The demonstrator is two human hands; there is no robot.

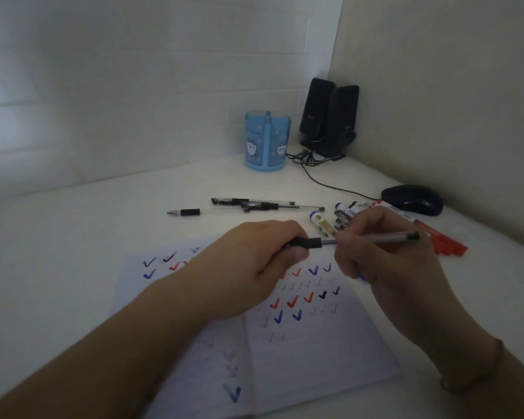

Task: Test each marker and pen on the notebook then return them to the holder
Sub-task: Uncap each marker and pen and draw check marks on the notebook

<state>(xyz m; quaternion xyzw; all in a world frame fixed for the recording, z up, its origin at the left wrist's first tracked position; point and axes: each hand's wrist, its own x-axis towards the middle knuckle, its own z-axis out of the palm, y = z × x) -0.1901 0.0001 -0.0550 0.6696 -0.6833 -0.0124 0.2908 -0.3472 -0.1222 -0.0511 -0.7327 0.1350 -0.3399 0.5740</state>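
Note:
Above the open notebook (315,352), both hands hold one pen (384,238) level. My left hand (254,261) grips its black cap end, and my right hand (378,252) pinches the clear barrel. The pages carry several black, red and blue tick marks. The blue pen holder (266,140) stands upright at the back of the desk. Three loose gel pens (248,205) lie between holder and notebook. A pile of markers (348,211) lies to the right, partly hidden behind my right hand, with red markers (445,243) beyond it.
Two black speakers (330,116) stand in the back corner with a cable (324,179) trailing across the desk to a black mouse (412,199) at the right. Walls close the desk at the back and right.

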